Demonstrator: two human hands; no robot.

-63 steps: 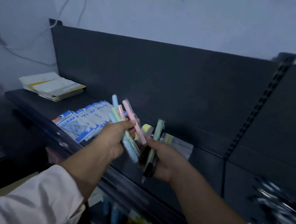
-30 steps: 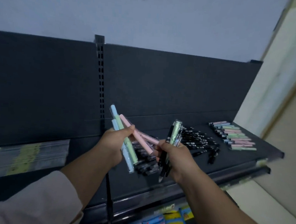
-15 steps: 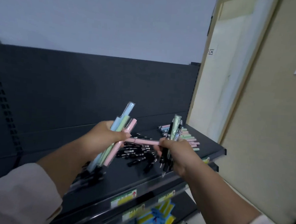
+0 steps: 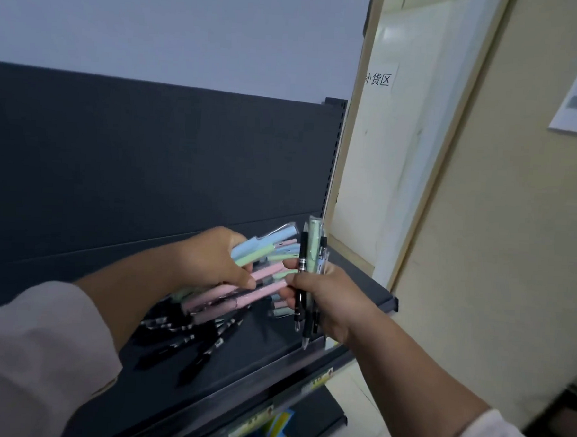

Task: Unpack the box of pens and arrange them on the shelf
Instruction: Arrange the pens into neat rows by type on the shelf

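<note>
Over the right end of the dark metal shelf (image 4: 360,290), the left hand (image 4: 208,261) grips pastel plastic pens (image 4: 255,250) and the right hand (image 4: 329,297) clamps upright black and green pens (image 4: 307,252); loose black pens (image 4: 187,343) lie behind its front edge.

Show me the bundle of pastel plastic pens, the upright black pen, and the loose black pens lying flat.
bundle of pastel plastic pens (image 4: 254,252): head view, green barrel.
upright black pen (image 4: 303,249): head view, upper barrel.
loose black pens (image 4: 213,344): head view, one pen's barrel.
</note>
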